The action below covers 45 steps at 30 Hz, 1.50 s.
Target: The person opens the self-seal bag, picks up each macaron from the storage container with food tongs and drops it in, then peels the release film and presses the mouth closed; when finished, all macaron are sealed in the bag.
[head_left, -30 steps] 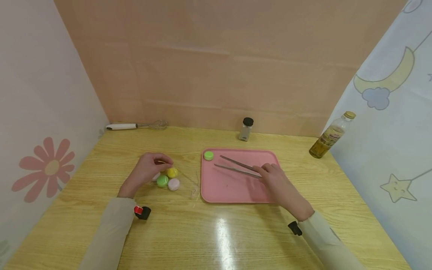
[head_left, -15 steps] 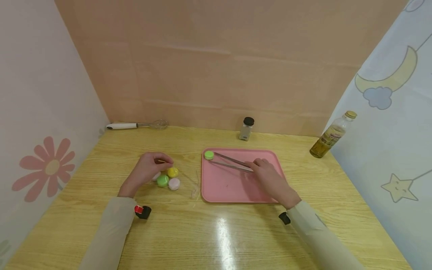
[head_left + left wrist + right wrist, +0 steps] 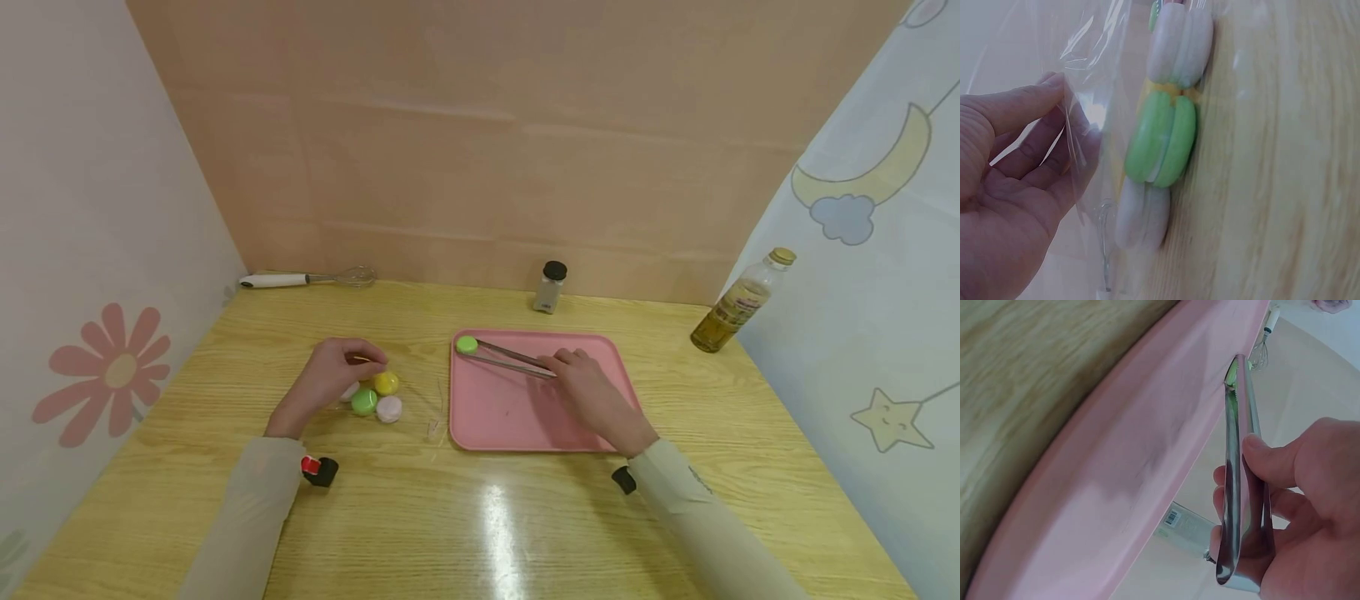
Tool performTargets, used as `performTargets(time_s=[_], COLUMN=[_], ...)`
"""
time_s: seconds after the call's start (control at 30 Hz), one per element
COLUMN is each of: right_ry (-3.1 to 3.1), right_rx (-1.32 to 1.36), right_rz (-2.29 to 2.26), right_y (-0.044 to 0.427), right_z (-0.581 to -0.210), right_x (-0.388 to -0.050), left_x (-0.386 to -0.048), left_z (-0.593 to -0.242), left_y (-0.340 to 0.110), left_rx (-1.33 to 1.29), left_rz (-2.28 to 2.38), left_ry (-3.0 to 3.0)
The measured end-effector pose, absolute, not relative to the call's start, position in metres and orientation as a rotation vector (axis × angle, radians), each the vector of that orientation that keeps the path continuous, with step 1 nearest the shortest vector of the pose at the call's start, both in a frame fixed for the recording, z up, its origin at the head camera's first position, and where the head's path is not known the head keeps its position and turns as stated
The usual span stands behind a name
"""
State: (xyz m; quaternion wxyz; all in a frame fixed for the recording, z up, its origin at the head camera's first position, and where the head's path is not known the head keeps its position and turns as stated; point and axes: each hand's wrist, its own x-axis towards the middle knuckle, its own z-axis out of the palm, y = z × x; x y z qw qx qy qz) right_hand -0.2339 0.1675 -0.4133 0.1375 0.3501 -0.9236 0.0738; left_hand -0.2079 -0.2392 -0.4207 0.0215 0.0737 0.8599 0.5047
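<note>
My left hand [image 3: 330, 375] pinches the edge of a clear plastic bag [image 3: 1082, 47] between thumb and fingers. Inside the bag lie a green macaron [image 3: 364, 402], a yellow macaron [image 3: 386, 383] and pale pinkish macarons [image 3: 1180, 47]. Over the pink tray [image 3: 517, 435], my right hand [image 3: 588, 396] grips metal tongs [image 3: 1233, 506], thumb on one arm and fingers on the other. The tongs' tips stand at either side of a light green macaron [image 3: 467, 344] in the tray's far left corner. In the right wrist view the tips mostly hide that macaron.
Along the back of the table stand a small black-capped jar [image 3: 550, 287] and, lying at left, a white-handled whisk [image 3: 277, 281]. An oil bottle [image 3: 738, 304] stands at the back right. Walls enclose the table on the left, back and right.
My right hand has moved left and slightly forward, bringing the tongs' tips to the macaron on the tray. The tongs' arms have come closer together. My left hand has stayed in place.
</note>
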Motion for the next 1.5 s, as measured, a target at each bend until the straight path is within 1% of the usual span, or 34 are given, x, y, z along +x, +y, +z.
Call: performTargets(time_s=[0.23,0.43,0.9,1.2,1.5], right_ry=[-2.644,-2.596,-2.576,-2.493,-2.546], right_rx=[1.023,1.039,1.163,1.287,1.3], right_rz=[0.226,0.218,0.219,0.204,0.185], right_y=[0.173,0.18,0.19,0.174,0.147], right_z=[-0.413,-0.408,-0.37,-0.371,-0.385], right_x=[-0.23,-0.22,-0.169,-0.151,-0.159], left_x=[-0.209,-0.208,-0.209,-0.209,-0.211], left_z=[-0.422,-0.422,-0.423,-0.425,-0.425], left_y=[-0.239,-0.238,-0.235,-0.235,-0.235], left_rx=[0.228,0.235,0.244,0.254,0.247], left_rz=[1.549,1.551,1.521,1.512,1.507], left_ry=[2.671,2.668,2.699,2.717,2.717])
